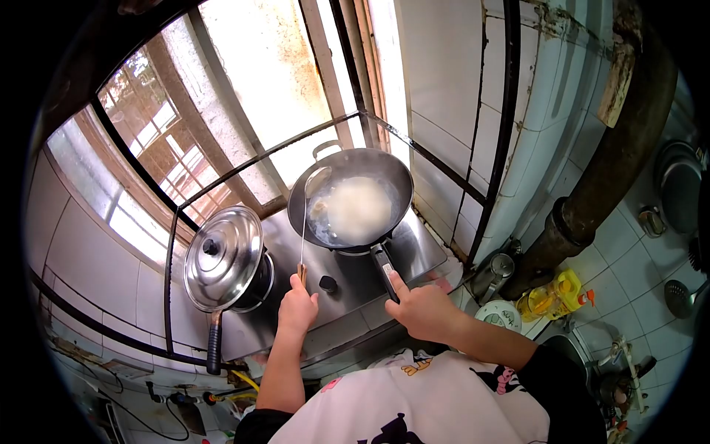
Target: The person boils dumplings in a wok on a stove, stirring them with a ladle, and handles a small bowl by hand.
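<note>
My left hand [297, 307] is closed round the wooden handle of a long metal utensil [304, 222], whose far end reaches into the left side of a wok [403, 181]. Inside the wok, liquid surrounds a pale, whitish mass [359, 209], partly blurred by steam. My right hand [423, 311] grips the end of the black wok handle [382, 263], with a finger stretched along it. The wok rests on the right side of a steel stove [355, 296].
A lidded pan [223, 251] sits on the left burner, its black handle [214, 344] pointing toward me. Black metal bars [259, 157] surround the stove. A yellow bottle [563, 292], a thick pipe [592, 200] and a sink [569, 344] are at the right.
</note>
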